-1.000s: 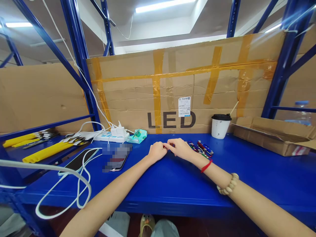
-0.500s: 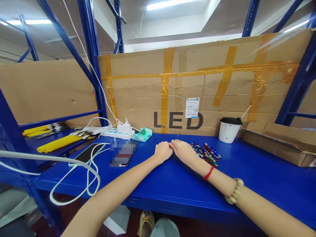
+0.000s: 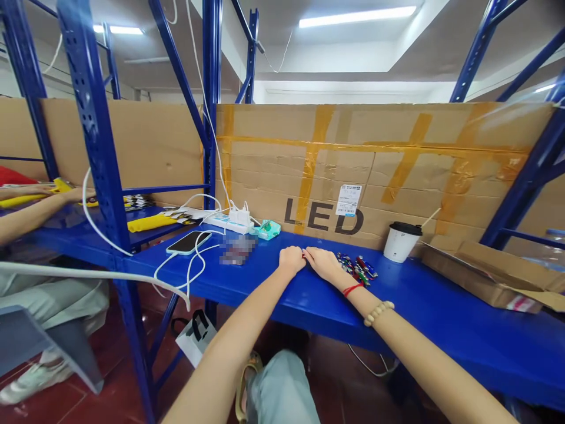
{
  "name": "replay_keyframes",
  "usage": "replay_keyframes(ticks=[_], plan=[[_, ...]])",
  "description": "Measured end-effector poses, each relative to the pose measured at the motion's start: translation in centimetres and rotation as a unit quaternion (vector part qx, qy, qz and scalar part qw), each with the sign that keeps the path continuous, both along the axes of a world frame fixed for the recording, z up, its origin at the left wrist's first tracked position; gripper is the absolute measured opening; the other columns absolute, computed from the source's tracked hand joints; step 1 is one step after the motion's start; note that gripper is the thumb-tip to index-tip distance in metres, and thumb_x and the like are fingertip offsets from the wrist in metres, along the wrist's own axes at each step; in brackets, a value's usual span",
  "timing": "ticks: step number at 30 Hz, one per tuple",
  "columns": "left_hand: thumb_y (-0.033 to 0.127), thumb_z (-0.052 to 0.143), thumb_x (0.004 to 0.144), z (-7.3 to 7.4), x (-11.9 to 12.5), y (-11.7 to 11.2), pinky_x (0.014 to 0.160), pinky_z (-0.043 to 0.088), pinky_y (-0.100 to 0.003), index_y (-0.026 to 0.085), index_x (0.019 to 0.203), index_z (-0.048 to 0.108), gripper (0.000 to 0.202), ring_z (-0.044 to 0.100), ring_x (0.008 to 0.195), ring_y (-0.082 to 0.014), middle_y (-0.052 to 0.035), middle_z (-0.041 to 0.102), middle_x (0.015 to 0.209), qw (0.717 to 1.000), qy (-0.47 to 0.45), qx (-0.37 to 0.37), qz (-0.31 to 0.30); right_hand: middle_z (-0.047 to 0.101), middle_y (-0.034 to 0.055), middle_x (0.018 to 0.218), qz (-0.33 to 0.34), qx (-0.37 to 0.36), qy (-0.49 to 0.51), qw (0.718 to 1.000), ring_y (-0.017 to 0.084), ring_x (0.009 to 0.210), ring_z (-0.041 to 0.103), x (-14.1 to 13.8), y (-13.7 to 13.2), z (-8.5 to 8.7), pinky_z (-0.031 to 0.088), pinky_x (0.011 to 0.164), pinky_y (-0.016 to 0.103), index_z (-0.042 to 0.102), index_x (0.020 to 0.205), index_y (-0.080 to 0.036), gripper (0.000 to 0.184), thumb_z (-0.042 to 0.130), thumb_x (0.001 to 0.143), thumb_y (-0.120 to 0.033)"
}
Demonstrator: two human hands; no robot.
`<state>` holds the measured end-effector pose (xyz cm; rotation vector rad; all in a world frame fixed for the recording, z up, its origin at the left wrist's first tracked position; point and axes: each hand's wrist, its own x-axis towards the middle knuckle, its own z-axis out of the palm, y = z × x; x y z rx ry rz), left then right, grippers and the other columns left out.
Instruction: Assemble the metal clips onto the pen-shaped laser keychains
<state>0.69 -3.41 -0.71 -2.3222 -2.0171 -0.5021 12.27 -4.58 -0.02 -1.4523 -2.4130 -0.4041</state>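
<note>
Above the blue shelf top (image 3: 410,312), my left hand (image 3: 291,259) is closed in a fist. My right hand (image 3: 323,264) meets it, fingers pinched together and bent down at the tips. Between the two hands a tiny bit of a dark red piece (image 3: 303,255) shows; the fingers cover the rest, so its kind is hidden. Just right of my right hand lies a pile of small shiny pieces (image 3: 359,270) in red, blue, green and silver, too small to name. My right wrist has a red string and a beaded bracelet.
A lidded white cup (image 3: 399,244) with a stick stands at the right, beside an open cardboard box (image 3: 481,274). Leftward are a phone (image 3: 189,242), white cables, a power strip (image 3: 227,222) and a green packet (image 3: 267,229). A co-worker's arms (image 3: 39,209) reach over yellow items further left.
The view has swung left and down, bringing the co-worker's arms and a bag under the shelf into sight. My hands stay together in the same grip beside the pile.
</note>
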Motion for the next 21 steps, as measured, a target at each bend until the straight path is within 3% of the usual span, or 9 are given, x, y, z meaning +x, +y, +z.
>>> replay_keyframes(ticks=[6,10,15,21], plan=[[0.035,0.042,0.082,-0.7,-1.2,-5.3,0.084,0.046,-0.036,0.013,0.107,0.059,0.038,0.059,0.102,-0.0263,-0.0139,0.063,0.110,0.999,-0.017,0.015,-0.023,0.065,0.0078,0.090,0.023,-0.031,0.030,0.999,0.016,0.083,0.060,-0.2,-3.5,-0.2,0.035,0.068,0.023,0.060,0.080,-0.017,0.038,0.029,0.095,-0.033],[0.038,0.037,0.085,-0.8,-1.3,-7.7,0.082,0.047,-0.036,0.017,0.101,0.062,0.036,0.060,0.099,-0.0258,-0.0118,0.065,0.106,0.999,-0.014,0.020,-0.040,0.065,0.0058,0.082,0.030,-0.043,0.098,0.994,0.014,0.076,0.058,0.1,-4.8,-0.8,0.035,0.065,0.022,0.059,0.073,-0.017,0.042,0.027,0.095,-0.035],[0.038,0.041,0.083,-0.6,-1.2,-8.3,0.081,0.046,-0.035,0.019,0.091,0.062,0.029,0.061,0.097,-0.0256,-0.0095,0.067,0.100,0.998,-0.028,0.026,-0.044,0.056,0.0004,0.057,0.033,-0.042,0.208,0.977,0.011,0.056,0.048,0.4,-4.6,-1.9,0.030,0.054,0.022,0.048,0.055,-0.017,0.046,0.030,0.090,-0.040],[0.044,0.039,0.086,-0.7,-1.7,-8.6,0.083,0.046,-0.033,0.019,0.113,0.042,0.037,0.059,0.103,-0.0227,-0.0087,0.063,0.110,0.987,-0.068,0.039,-0.140,0.039,-0.0034,0.047,0.019,-0.053,0.348,0.936,0.010,0.052,0.037,0.7,-3.1,-2.7,0.028,0.052,0.023,0.035,0.047,-0.018,0.044,0.039,0.082,-0.044]])
